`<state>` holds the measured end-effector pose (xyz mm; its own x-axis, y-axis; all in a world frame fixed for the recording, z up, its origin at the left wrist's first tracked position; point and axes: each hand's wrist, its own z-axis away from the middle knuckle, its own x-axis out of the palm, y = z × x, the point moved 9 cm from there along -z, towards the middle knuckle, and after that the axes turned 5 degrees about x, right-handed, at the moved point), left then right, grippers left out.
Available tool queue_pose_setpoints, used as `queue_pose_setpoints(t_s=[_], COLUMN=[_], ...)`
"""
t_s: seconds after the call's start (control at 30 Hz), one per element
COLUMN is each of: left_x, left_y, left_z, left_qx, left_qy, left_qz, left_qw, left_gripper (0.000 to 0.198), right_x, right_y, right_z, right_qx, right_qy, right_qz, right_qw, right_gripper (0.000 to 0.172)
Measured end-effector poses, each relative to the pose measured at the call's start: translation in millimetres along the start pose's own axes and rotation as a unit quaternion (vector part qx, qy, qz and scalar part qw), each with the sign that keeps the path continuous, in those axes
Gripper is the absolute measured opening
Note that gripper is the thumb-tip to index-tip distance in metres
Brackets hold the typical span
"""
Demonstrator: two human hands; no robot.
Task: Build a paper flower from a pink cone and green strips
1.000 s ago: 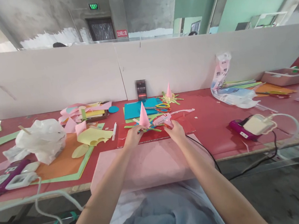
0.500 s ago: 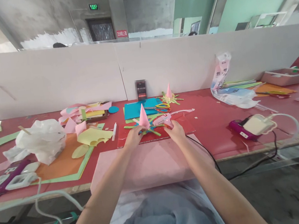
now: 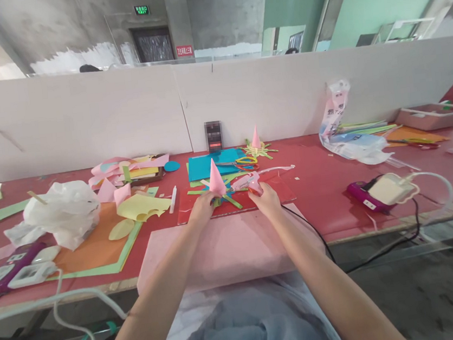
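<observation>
A pink paper cone (image 3: 216, 179) stands upright on a blue paper piece with green paper strips (image 3: 232, 201) spreading out from its base. My left hand (image 3: 203, 206) is closed at the cone's lower left edge, its fingertips partly hidden by the paper. In my right hand (image 3: 266, 201) is a pink hot glue gun (image 3: 246, 182), its nozzle pointing left at the cone's base and a glue stick trailing from its back. Both hands are over a red board (image 3: 281, 190). Behind lie yellow-handled scissors (image 3: 245, 161) on blue paper (image 3: 199, 168).
A second pink cone (image 3: 255, 138) with strips stands at the back. Paper scraps (image 3: 143, 205) and a crumpled white plastic bag (image 3: 61, 210) lie to the left. Purple power strips (image 3: 366, 197) sit at both sides. The glue gun's black cable (image 3: 308, 223) hangs over the front edge.
The pink cone and its strips have shifted slightly left along with my left hand. My right hand and the glue gun have hardly moved.
</observation>
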<state>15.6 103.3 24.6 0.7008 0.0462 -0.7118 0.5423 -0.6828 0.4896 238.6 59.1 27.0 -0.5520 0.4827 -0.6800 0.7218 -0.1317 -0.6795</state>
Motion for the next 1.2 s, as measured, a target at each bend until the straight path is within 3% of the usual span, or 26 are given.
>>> queue_pose_setpoints(t_s=[0.13, 0.27, 0.57, 0.77, 1.2], left_x=[-7.7, -8.8, -8.0, -6.9, -10.1], left_y=[0.5, -1.5, 15.7, 16.6, 10.4], left_z=[0.7, 2.5, 4.0, 1.9, 3.6], left_qx=[-0.014, -0.052, -0.035, -0.029, -0.091], left_qy=[0.028, 0.007, -0.026, -0.026, -0.03], left_qz=[-0.046, -0.11, -0.079, -0.083, -0.141], left_qw=[0.998, 0.993, 0.996, 0.996, 0.985], left_gripper=[0.018, 0.007, 0.017, 0.016, 0.023], right_x=[-1.2, -1.7, 4.5, 6.5, 5.3], right_y=[-1.2, -1.3, 5.7, 7.2, 4.8], right_z=[0.1, 0.9, -3.4, -3.6, -2.8], right_qx=[-0.002, 0.006, -0.002, 0.006, -0.004], right_qy=[0.003, -0.005, 0.011, 0.0, 0.001], right_qz=[0.001, -0.004, -0.009, -0.014, -0.003], right_qw=[1.0, 1.0, 1.0, 1.0, 1.0], right_gripper=[0.033, 0.036, 0.044, 0.046, 0.041])
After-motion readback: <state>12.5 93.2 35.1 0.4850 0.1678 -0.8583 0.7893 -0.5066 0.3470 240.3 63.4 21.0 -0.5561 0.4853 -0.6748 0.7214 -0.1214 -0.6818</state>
